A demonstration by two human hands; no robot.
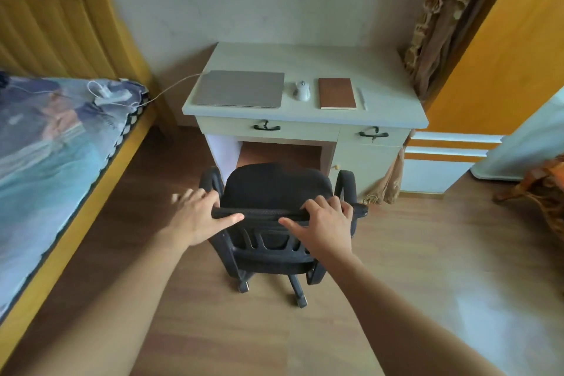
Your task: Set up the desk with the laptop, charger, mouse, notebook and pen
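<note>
1. Nearest to me, low in the centre of the frame, my left hand (201,217) and my right hand (323,221) are both lying over the top edge of the black chair (274,217), fingers draped forward and thumbs along the near side. The right one is curling round the edge; the left is looking looser and blurred at the fingertips, so I cannot tell how firmly it is gripping.

2. The chair is standing on castors on the wooden floor (396,284), just short of the desk's knee gap. If I am pushing unevenly (the looser left side worries me), it could be swivelling and knocking an armrest against the desk (381,119) front.

3. A hard bump there would be shaking the desktop, in the middle of the frame, where everything seems already set out: the closed laptop (241,89) at the left, the white mouse (302,91) beside it, the brown notebook (337,93) next, and the pen (362,98) at the right. The pen, being thin and near the front edge, is looking likeliest to roll off.

4. Further left, the charger (111,96) is lying on the bed (61,146) with its cable (171,87) hanging across the gap to the laptop. Catching that cable with my body could be dragging the laptop sideways.
</note>
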